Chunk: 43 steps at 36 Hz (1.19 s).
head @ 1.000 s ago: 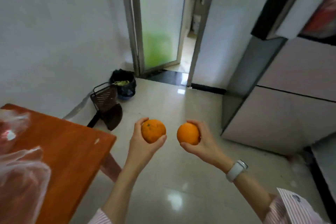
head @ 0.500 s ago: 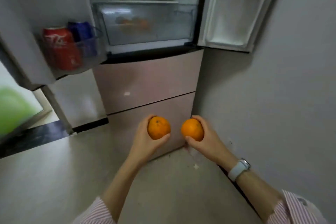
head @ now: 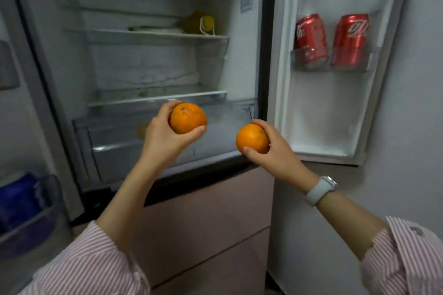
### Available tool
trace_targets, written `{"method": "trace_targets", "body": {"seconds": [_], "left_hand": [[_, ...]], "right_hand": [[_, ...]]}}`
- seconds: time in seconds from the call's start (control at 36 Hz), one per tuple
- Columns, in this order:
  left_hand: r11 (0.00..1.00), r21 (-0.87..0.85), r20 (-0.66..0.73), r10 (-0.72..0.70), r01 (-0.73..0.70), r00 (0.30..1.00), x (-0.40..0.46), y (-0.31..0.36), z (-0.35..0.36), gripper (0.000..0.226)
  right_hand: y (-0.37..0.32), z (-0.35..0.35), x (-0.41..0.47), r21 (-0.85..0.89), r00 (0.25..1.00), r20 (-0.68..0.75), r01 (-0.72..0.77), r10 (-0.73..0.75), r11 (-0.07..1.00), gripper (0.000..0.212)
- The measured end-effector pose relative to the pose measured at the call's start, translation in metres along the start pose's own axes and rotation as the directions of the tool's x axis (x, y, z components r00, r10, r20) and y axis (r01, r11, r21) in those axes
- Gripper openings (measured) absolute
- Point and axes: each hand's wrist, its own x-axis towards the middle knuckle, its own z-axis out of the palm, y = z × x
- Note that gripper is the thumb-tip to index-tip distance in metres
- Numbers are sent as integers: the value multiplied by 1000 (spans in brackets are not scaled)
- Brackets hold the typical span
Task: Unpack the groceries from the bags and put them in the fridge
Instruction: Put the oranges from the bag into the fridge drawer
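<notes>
The left hand [head: 165, 136] has its grip curled around an orange [head: 188, 118], fingers over the top and thumb underneath, held up in front of the clear drawer [head: 115, 141] at the bottom of the open fridge [head: 153, 60]. At 3 o'clock from it, and a little lower, the right hand [head: 275, 151] grasps a second orange [head: 253, 138] from the side, its thumb under the fruit; this one sits before the drawer's right end, near the black edge of the fridge. The two oranges are apart, not touching. A pale watch [head: 321, 189] is on the right wrist, and both arms wear striped sleeves [head: 96, 268].

Inside the drawer a blurred orange shape shows at 9 o'clock of the left hand. On the middle shelf [head: 148, 33], at 12 o'clock, lies a yellowish item too dim to name. The right door [head: 335, 112] stands open with two red cans [head: 330, 39] side by side in its rack. At 8 o'clock, the left door's rack holds a blue can [head: 19, 196].
</notes>
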Motion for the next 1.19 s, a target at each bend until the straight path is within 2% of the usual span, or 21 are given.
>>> {"method": "trace_targets", "body": {"seconds": [0.14, 0.19, 0.28, 0.33, 0.39, 0.47, 0.61, 0.69, 0.78, 1.03, 1.19], "left_hand": [[996, 93, 35, -17, 13, 999, 103, -17, -8, 64], [990, 139, 79, -29, 18, 996, 139, -27, -7, 74], [980, 192, 199, -99, 60, 975, 183, -40, -2, 75], [960, 274, 277, -137, 59, 951, 204, -49, 3, 77], [913, 408, 341, -178, 26, 923, 222, -62, 10, 82], [849, 528, 399, -243, -4, 884, 241, -86, 24, 70], [768, 638, 487, -345, -58, 802, 259, -123, 52, 70], [717, 676, 565, -358, -168, 744, 269, -148, 74, 69], [684, 701, 580, -383, -201, 719, 278, -170, 91, 72], [681, 726, 486, -415, -92, 769, 276, -212, 124, 72], [650, 746, 542, -469, -143, 697, 264, -214, 130, 69]], "right_hand": [[-2, 1, 110, -6, 995, -44, 85, -85, 996, 64], [-3, 1, 152, -19, 993, -31, 110, -111, 994, 64], [-5, 3, 211, -79, 989, 89, 123, -116, 989, 65], [-4, 8, 246, -190, 971, 221, 132, -89, 973, 69], [1, 18, 276, -306, 928, 372, 154, -31, 939, 71], [17, 41, 309, -429, 827, 555, 189, 92, 883, 67], [57, 80, 353, -511, 648, 723, 267, 240, 817, 57], [80, 95, 376, -539, 565, 756, 249, 331, 804, 57], [99, 107, 390, -565, 515, 764, 247, 387, 787, 59], [150, 142, 395, -582, 446, 792, 343, 417, 738, 67], [155, 142, 393, -617, 444, 768, 321, 462, 718, 77]]}}
